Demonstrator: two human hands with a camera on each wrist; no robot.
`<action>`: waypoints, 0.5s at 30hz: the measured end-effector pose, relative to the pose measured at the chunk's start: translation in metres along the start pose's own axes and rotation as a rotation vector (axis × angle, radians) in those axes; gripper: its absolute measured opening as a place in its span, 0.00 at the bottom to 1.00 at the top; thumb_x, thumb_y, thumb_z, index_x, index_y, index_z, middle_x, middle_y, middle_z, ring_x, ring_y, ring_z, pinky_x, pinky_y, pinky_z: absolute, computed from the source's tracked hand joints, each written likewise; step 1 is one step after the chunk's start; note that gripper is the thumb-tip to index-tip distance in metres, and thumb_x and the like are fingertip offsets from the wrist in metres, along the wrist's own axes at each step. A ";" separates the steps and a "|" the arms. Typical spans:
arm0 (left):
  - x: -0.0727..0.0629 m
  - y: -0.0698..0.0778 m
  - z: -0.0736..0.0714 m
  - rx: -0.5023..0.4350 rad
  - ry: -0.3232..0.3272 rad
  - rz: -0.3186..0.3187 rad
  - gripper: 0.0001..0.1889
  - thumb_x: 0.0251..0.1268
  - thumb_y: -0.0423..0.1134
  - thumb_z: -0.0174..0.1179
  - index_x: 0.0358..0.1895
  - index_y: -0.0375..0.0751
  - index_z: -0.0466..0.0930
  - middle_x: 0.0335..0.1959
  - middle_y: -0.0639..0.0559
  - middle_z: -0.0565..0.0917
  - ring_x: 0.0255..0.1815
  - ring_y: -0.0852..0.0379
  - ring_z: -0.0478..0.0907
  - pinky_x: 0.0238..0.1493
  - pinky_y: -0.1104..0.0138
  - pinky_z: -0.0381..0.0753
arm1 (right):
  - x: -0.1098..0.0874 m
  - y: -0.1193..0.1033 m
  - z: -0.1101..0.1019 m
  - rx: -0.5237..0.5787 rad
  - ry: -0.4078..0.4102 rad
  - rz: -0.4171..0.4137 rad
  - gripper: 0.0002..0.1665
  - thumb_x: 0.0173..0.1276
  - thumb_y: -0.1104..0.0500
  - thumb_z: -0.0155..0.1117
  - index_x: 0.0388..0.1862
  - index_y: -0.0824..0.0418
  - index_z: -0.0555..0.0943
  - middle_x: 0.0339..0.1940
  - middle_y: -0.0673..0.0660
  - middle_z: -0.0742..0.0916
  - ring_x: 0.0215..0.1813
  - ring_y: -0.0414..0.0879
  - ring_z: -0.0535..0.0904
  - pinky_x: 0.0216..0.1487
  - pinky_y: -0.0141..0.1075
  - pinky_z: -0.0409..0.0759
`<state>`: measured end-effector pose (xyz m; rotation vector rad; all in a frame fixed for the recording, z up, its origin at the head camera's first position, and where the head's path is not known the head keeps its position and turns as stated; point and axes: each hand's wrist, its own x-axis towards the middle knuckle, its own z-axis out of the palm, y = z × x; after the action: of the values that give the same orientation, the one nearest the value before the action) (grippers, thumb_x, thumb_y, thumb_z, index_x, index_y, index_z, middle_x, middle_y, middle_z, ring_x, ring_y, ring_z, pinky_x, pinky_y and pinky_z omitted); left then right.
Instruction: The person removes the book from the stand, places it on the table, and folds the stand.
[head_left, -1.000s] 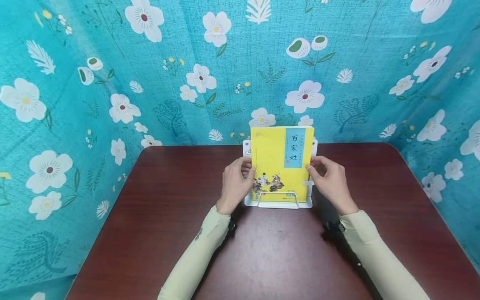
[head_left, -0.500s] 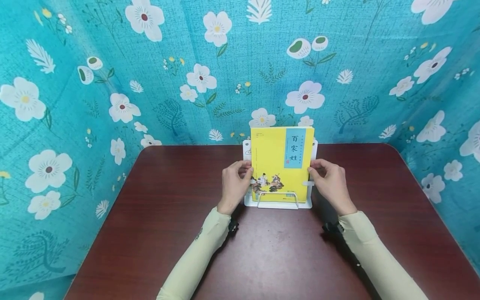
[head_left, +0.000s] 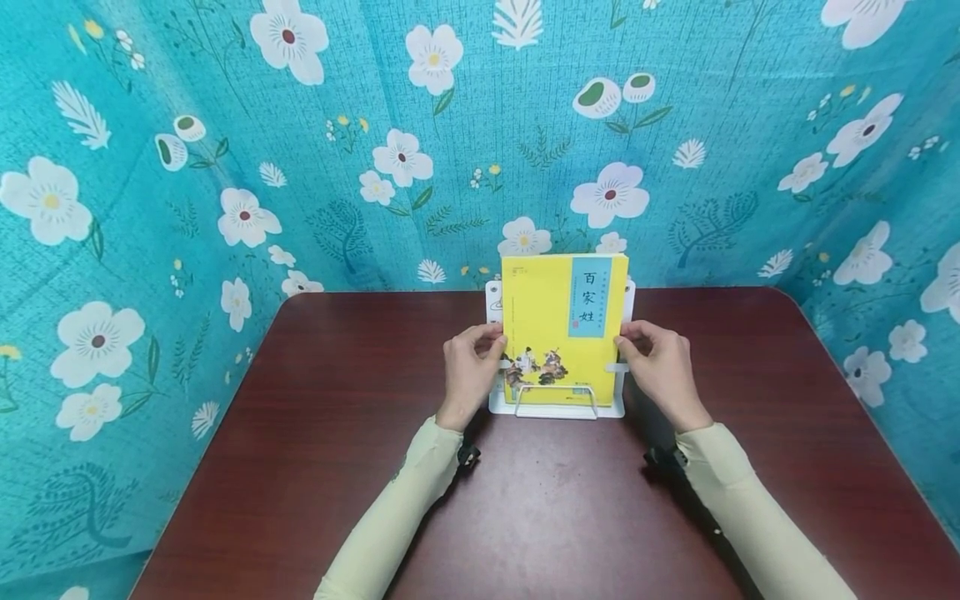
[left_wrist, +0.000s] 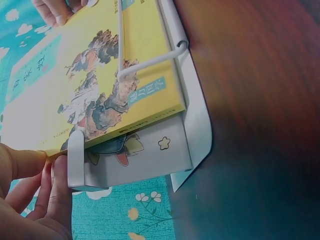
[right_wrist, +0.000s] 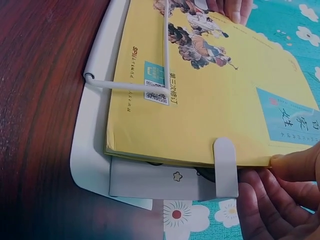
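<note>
Nearest: pale green sleeves [head_left: 393, 508] at 7 and 4 o'clock of head view, over glossy red-brown surface [head_left: 540, 508]. Left hand [head_left: 471, 367] at 8 o'clock of yellow paper-covered book [head_left: 543, 317] with blue title panel, pinching edge, thumb in front; right hand [head_left: 660, 367] at 4 o'clock, pinching opposite edge. White wire loop [right_wrist: 125, 86] crosses book's front at 6 o'clock. Book propped on flat-based white stand [right_wrist: 92, 150], toward surface's 12 o'clock; flat white clips [right_wrist: 226, 172] overlap its sides. Farthest, 12 o'clock: turquoise flowered fabric curtain [head_left: 465, 100].
</note>
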<state>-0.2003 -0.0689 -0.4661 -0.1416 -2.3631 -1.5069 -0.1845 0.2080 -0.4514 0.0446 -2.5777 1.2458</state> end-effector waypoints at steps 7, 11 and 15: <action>0.000 -0.002 0.001 -0.014 0.008 0.010 0.12 0.69 0.33 0.68 0.52 0.34 0.89 0.42 0.44 0.91 0.41 0.52 0.92 0.44 0.68 0.91 | 0.000 0.000 0.003 0.006 0.022 0.004 0.13 0.74 0.65 0.66 0.53 0.68 0.86 0.47 0.67 0.91 0.40 0.56 0.85 0.34 0.18 0.76; 0.000 -0.003 0.002 -0.010 0.012 0.019 0.12 0.69 0.32 0.68 0.52 0.34 0.89 0.42 0.44 0.91 0.41 0.53 0.92 0.44 0.68 0.91 | -0.001 0.000 0.003 0.013 0.023 0.011 0.13 0.74 0.64 0.66 0.53 0.68 0.86 0.48 0.68 0.91 0.40 0.56 0.85 0.34 0.18 0.76; -0.001 -0.003 0.002 -0.013 0.016 0.022 0.12 0.69 0.32 0.68 0.52 0.34 0.89 0.43 0.44 0.91 0.41 0.52 0.92 0.44 0.68 0.91 | -0.001 0.000 0.004 0.018 0.024 0.004 0.13 0.74 0.64 0.66 0.53 0.69 0.86 0.48 0.68 0.91 0.40 0.56 0.85 0.34 0.18 0.77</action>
<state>-0.2006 -0.0681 -0.4697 -0.1576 -2.3322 -1.5076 -0.1842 0.2053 -0.4541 0.0278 -2.5474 1.2639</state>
